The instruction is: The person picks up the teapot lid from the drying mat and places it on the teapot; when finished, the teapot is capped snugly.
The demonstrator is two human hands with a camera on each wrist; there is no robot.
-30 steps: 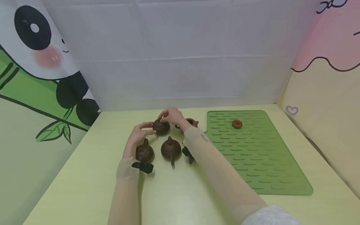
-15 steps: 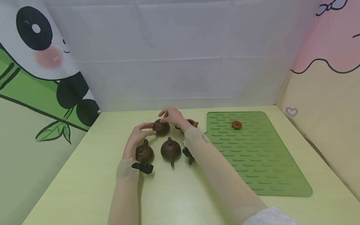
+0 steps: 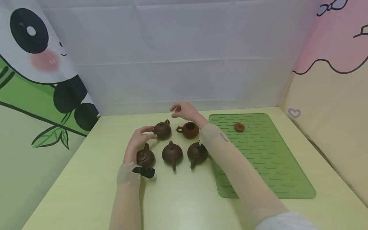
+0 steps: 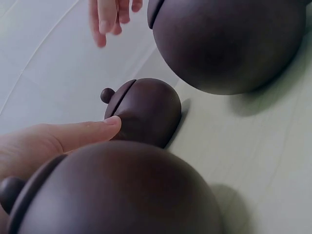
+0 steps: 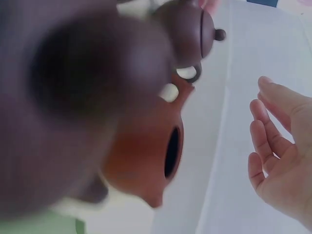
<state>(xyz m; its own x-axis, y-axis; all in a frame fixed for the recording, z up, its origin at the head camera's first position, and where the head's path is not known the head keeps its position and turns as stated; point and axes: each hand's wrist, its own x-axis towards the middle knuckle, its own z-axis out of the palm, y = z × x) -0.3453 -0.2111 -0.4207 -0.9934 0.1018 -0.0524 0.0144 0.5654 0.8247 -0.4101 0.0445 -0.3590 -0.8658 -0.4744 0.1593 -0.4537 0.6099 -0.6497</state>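
A dark brown teapot (image 3: pixel 162 131) with its lid on stands at the back left of the group, its handle toward the back right. My left hand (image 3: pixel 139 139) holds its left side between thumb and fingers; the left wrist view shows the thumb (image 4: pixel 92 132) at the pot's side. In the air above a reddish-brown teapot (image 3: pixel 191 131) is my right hand (image 3: pixel 186 111), with loosely bent fingers and nothing in them. That teapot is lidless, its dark opening showing in the right wrist view. The red-brown lid (image 3: pixel 239 127) lies on the green mat (image 3: pixel 261 159).
Several more dark teapots form a front row: a left one (image 3: pixel 146 157) close beside my left wrist, a middle one (image 3: pixel 172 154) and a right one (image 3: pixel 197 153) partly behind my right wrist's camera. A white backdrop (image 3: pixel 178 80) closes off the far side of the table (image 3: pixel 178 198).
My right hand has let go of the back-left teapot's lid and moved up and to the right. The teapot's handle and the reddish one now show fully. My left hand stays put.
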